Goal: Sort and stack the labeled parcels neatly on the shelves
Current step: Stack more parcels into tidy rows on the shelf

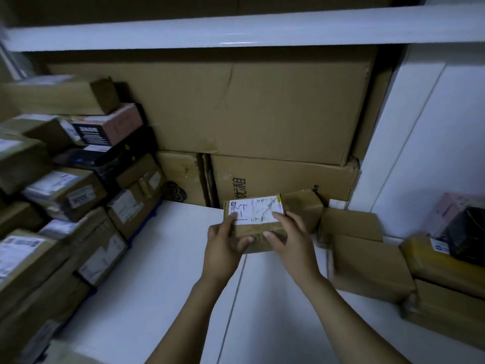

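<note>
Cardboard parcel (pixel 258 229), pen-marked white label (pixel 256 210) uppermost

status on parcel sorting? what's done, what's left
Done: a stack of labeled parcels is piled along the left of the shelf. In hand: the left hand and right hand grip a small labeled parcel, not yet set in any stack. Left: the brown boxes on the right lie tilted and unstacked. Probably partway through.
</note>
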